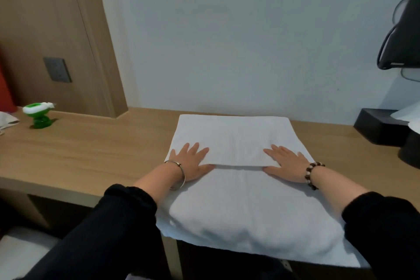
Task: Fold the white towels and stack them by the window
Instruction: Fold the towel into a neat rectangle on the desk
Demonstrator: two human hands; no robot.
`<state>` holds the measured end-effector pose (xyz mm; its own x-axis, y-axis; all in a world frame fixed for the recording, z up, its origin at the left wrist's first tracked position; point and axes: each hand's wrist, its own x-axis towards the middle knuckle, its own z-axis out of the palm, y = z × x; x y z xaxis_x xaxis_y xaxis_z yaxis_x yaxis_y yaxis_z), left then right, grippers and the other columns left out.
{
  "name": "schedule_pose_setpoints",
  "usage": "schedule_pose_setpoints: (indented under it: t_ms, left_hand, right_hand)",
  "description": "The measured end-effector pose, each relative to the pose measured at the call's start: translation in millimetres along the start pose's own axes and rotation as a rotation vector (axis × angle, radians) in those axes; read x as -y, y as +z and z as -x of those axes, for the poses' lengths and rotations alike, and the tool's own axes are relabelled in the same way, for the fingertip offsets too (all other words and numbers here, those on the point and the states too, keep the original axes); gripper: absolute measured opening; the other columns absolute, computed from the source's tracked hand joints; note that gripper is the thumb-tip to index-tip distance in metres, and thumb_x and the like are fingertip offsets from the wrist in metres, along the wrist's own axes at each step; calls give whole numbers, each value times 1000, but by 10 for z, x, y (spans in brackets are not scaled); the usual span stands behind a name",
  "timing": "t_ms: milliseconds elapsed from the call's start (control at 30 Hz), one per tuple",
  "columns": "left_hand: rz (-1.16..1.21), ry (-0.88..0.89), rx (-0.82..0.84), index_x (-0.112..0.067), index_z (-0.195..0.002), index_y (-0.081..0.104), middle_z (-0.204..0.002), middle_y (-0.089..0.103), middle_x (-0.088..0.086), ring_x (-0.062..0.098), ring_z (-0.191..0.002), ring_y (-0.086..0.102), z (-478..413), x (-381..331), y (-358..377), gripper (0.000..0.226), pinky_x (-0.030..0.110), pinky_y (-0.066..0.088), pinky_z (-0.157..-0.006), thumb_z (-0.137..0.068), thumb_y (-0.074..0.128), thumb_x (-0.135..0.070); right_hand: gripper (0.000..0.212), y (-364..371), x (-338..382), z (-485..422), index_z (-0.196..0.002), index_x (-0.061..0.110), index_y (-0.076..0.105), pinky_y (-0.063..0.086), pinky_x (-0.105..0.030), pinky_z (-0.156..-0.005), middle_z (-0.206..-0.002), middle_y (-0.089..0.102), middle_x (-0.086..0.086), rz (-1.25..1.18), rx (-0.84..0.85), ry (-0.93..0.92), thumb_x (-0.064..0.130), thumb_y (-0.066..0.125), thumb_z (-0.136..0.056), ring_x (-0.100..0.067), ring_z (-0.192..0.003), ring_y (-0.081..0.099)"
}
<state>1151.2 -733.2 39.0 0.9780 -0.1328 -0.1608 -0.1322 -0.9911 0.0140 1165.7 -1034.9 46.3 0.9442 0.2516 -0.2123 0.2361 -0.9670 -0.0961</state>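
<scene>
A white towel [238,200] lies in the centre and lower centre of the frame on a light wooden surface [91,148]. Its far edge sits close to the pale wall [227,29], and its near part spills over the surface's front edge towards the bottom of the frame. The cloth is plain terry, soft and slightly puffy in the lower half. The far portion is folded back over itself into a flat upper layer [231,141], whose free edge runs straight across the middle of the frame.

The left hand [191,161] rests flat on the left end of that edge. Its grip is wide, with straight spread fingers on the upper layer and the thumb on the layer below. The right hand [284,163] mirrors it at the right end, palm down, grip equally wide and holding nothing. A silver bangle [176,174] circles the left wrist and a bracelet of dark and pale beads [312,174] the right. Both arms wear black sleeves.

At the left of the frame a green and white plastic object [38,115] stands on the surface, below a grey socket plate [57,69] set in a wood panel. At the right edge sits a black box [377,127].
</scene>
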Motion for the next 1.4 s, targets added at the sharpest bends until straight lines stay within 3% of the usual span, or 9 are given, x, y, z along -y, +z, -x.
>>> schedule_pose_setpoints:
  t_ms: [300, 533, 667, 767, 867, 967, 1067, 1267, 1400]
  left_hand:
    - [8, 13, -15, -38, -151, 2, -160, -7, -7, 20, -147, -8, -844, 23, -168, 77, 51, 0, -117, -86, 21, -76]
    - [61, 33, -52, -35, -151, 9, -160, -1, -7, 17, -147, -5, -1162, 66, -206, 72, 47, 1, -118, -90, 22, -70]
    - [235, 84, -166, -29, -144, 36, -154, 28, -7, 13, -143, 19, -1149, 87, -222, 44, 36, 9, -117, -101, 35, -36]
    - [294, 88, -271, -26, -136, 49, -145, 44, -5, 16, -135, 37, -1132, 130, -204, 47, 24, 22, -110, -94, 38, -7]
    - [189, 89, -304, -26, -139, 46, -145, 44, -4, 18, -133, 41, -1142, 186, -293, 51, 24, 27, -107, -92, 42, -4]
    - [181, 118, -392, -21, -138, 47, -146, 44, -3, 18, -134, 40, -1090, 196, -465, 59, 23, 27, -108, -87, 38, 8]
    - [233, 106, -551, -17, -132, 55, -139, 52, 0, 21, -128, 47, -969, 170, -570, 62, 24, 31, -104, -82, 36, 14]
    - [314, 113, -767, -16, -109, 68, -107, 67, 7, 30, -99, 61, -691, 144, -777, 55, 34, 44, -85, -72, 42, 16]
    - [295, 148, -803, -13, -106, 69, -104, 67, 8, 31, -93, 62, -443, 100, -757, 54, 34, 45, -79, -70, 42, 17]
  right_hand:
    - [72, -145, -228, -783, -152, 35, 7, 3, -49, -118, -160, -4, 8, -27, -56, 56, 67, 31, -91, -13, -147, -3]
    - [63, -140, -318, -1092, -151, 35, 11, 6, -47, -118, -160, 2, 7, -22, -130, 73, 58, 30, -96, -13, -147, 2]
    - [53, -146, -339, -1155, -151, 36, 11, 3, -47, -118, -160, 0, 8, -40, -97, 97, 44, 28, -101, -13, -147, 0]
    - [55, -208, -339, -1143, -150, 33, 20, 8, -41, -119, -160, 10, 4, -135, -85, 102, 18, 36, -99, -16, -147, 9]
    - [56, -301, -280, -1090, -140, 23, 44, 31, -28, -105, -148, 41, -4, -195, -307, 150, -2, 41, -90, -23, -132, 41]
    - [50, -427, -193, -1039, -135, 16, 50, 34, -30, -104, -142, 48, -5, -151, -492, 161, -4, 40, -90, -25, -128, 45]
    - [50, -542, -103, -909, -129, 15, 55, 43, -34, -92, -132, 55, -6, -108, -639, 162, -7, 40, -87, -28, -116, 54]
    - [44, -732, 73, -561, -113, 10, 66, 41, -31, -70, -113, 63, -11, -91, -896, 163, -10, 43, -81, -33, -96, 60]
    - [43, -714, 178, -315, -111, 10, 67, 41, -32, -70, -113, 63, -12, -148, -941, 196, -10, 44, -81, -35, -95, 61]
